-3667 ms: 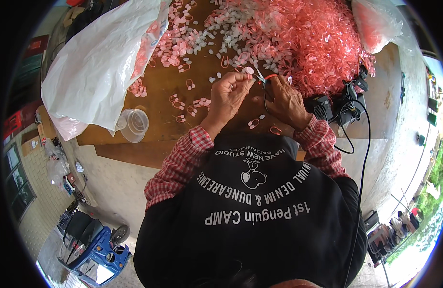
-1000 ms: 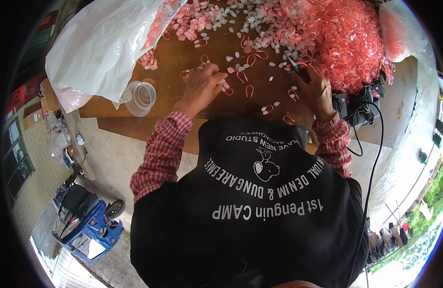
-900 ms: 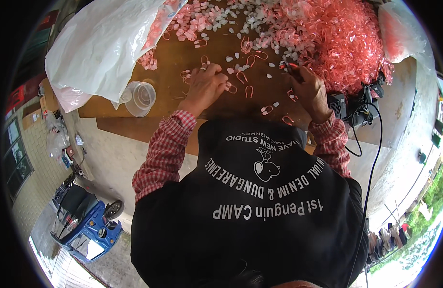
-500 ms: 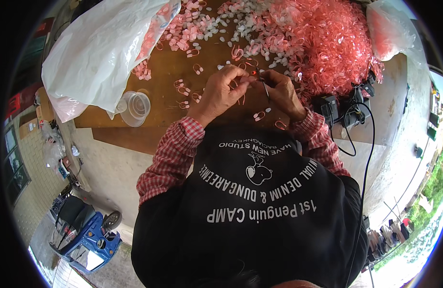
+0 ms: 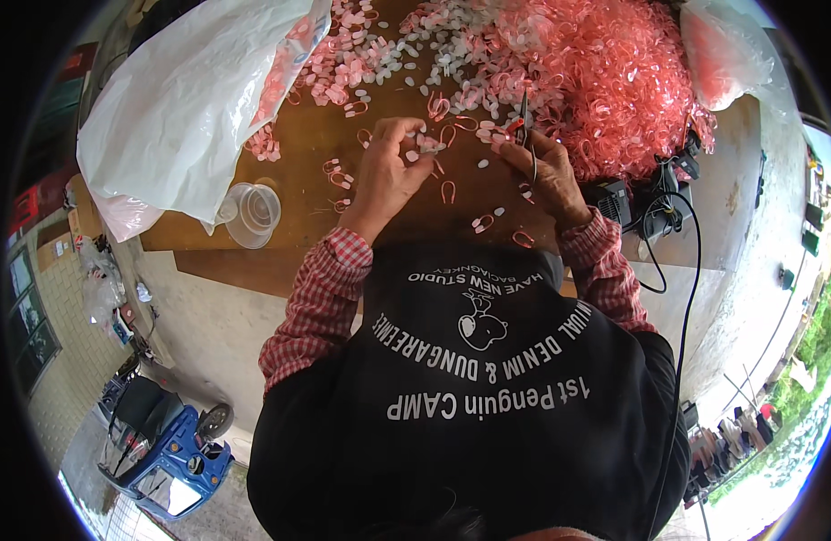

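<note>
My left hand [image 5: 390,171] pinches a small pink plastic piece [image 5: 424,144] between its fingertips above the brown wooden table [image 5: 307,194]. My right hand [image 5: 546,171] grips a slim dark pointed tool [image 5: 526,135], its tip up near the pink loops. Loose pink loop pieces [image 5: 484,221] lie on the table by both hands. A big heap of pink plastic loops [image 5: 605,81] rises just beyond my right hand, with pale oval pieces [image 5: 406,68] scattered to its left.
A large white plastic bag [image 5: 190,99] spills pink pieces at the left. A clear plastic cup [image 5: 251,212] stands near the table's front edge. A black device with a cable [image 5: 654,203] sits at the right. A blue vehicle [image 5: 159,446] is parked below.
The hands spread out to the loose pieces on the table, then came back together; now my left hand holds a small pink piece beside the tool in my right.
</note>
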`<state>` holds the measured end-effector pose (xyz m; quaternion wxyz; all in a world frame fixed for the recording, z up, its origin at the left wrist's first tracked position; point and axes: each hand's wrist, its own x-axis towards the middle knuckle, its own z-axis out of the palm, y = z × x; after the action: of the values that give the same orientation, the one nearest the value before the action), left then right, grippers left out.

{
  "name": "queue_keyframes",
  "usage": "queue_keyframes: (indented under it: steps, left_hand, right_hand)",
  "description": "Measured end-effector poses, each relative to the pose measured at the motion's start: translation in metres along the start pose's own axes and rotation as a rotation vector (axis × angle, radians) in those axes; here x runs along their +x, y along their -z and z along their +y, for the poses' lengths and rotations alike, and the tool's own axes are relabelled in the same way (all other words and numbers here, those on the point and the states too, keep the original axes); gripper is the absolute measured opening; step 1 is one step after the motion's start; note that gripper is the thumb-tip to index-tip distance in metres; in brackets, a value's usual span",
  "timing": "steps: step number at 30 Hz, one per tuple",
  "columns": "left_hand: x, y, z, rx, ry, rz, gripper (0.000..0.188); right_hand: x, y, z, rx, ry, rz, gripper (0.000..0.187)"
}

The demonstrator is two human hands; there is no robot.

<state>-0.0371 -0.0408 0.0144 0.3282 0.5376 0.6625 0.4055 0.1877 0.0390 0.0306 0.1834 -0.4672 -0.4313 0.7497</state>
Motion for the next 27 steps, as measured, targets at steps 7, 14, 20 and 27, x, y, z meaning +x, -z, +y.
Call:
queue_keyframes:
  steps: [7, 14, 20, 27]
  left_hand:
    - [0.000, -0.021, 0.029, -0.624, 0.220, -0.140, 0.027]
    - [-0.001, -0.030, 0.020, -0.979, 0.298, -0.024, 0.020]
    - [-0.001, -0.026, 0.020, -1.070, 0.325, 0.012, 0.020]
    - [-0.002, -0.028, 0.029, -1.116, 0.389, 0.029, 0.018]
  right_hand:
    - [0.000, -0.013, 0.003, -0.014, 0.032, -0.040, 0.022]
    - [-0.013, -0.014, 0.003, -0.134, 0.066, -0.172, 0.026]
    - [-0.015, -0.008, 0.010, -0.213, 0.165, -0.064, 0.053]
    - [-0.016, -0.016, -0.006, -0.845, 0.472, -0.009, 0.074]
